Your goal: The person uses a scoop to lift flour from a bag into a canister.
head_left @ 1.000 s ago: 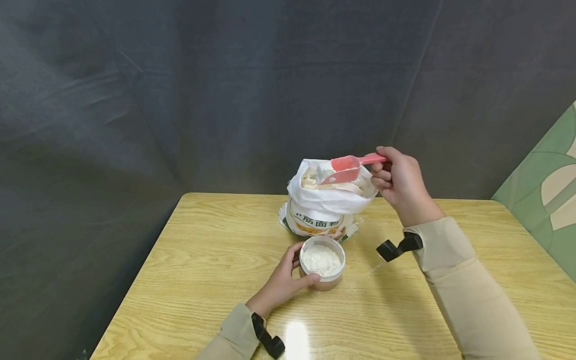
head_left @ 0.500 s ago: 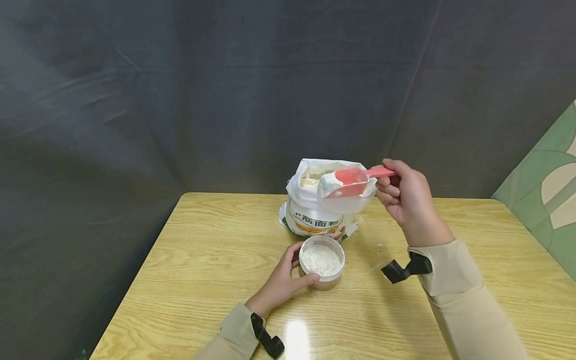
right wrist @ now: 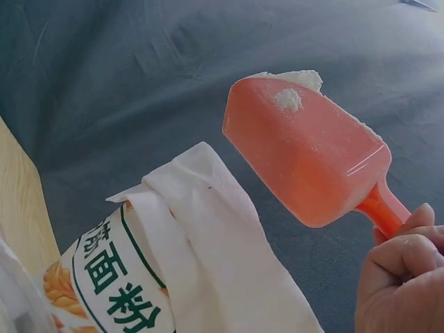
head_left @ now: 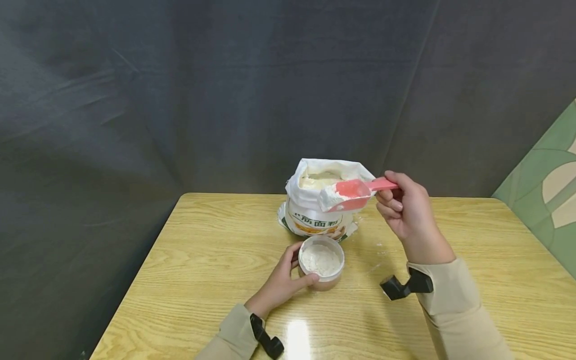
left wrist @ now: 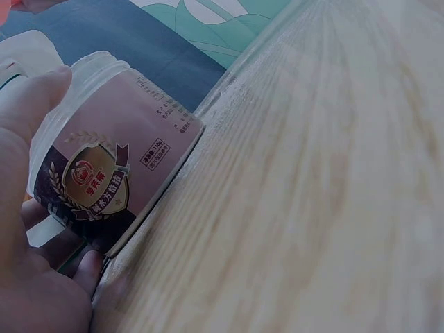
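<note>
My right hand (head_left: pixel 411 212) grips the handle of a red plastic scoop (head_left: pixel 354 189), which carries white flour (head_left: pixel 330 197) at its front end. The scoop hangs over the near right rim of an open white flour bag (head_left: pixel 306 197). In the right wrist view the scoop (right wrist: pixel 312 156) is raised above the bag's folded edge (right wrist: pixel 208 229). My left hand (head_left: pixel 281 280) holds a small round tub (head_left: pixel 325 285) from its left side, thumb on the near side. White powder (head_left: pixel 320 259) lies inside the tub, and its pink label (left wrist: pixel 139 139) faces the left wrist camera.
The bag stands on a wooden table (head_left: pixel 216 250), just behind the tub. Specks of flour dust the tabletop right of the bag. A dark curtain (head_left: pixel 252 100) hangs behind the table, and a green patterned panel (head_left: pixel 549 185) is at the right.
My right hand has drawn the loaded scoop down and slightly right, from over the bag's opening to its near rim. The left hand and tub stay nearly still.
</note>
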### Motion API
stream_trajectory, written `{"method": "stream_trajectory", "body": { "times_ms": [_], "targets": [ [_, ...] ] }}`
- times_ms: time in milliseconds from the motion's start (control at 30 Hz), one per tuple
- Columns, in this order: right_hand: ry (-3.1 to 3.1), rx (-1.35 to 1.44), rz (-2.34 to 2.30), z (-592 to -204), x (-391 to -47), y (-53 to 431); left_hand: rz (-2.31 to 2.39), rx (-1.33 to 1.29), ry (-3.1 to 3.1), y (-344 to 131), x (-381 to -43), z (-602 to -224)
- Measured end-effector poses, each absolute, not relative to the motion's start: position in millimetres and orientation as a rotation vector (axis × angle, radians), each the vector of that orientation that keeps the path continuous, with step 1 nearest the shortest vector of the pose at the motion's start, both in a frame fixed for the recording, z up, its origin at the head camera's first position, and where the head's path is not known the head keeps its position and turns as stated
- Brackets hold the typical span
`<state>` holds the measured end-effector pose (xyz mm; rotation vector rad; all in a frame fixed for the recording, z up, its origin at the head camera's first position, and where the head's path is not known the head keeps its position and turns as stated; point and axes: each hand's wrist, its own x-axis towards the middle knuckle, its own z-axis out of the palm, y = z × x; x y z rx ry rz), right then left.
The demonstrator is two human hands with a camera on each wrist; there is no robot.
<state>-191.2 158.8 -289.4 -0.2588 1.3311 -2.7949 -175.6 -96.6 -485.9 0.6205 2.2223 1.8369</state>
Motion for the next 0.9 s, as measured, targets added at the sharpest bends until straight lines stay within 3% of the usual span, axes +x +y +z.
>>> {"method": "stream_trajectory", "body": {
  "times_ms": [900],
  "targets": [
    [1.281, -0.3, -2.857, -323.8, -173.0, 153.5, 1.859, 0.612, 2.211, -96.0, -174.3, -484.0]
  ]
}}
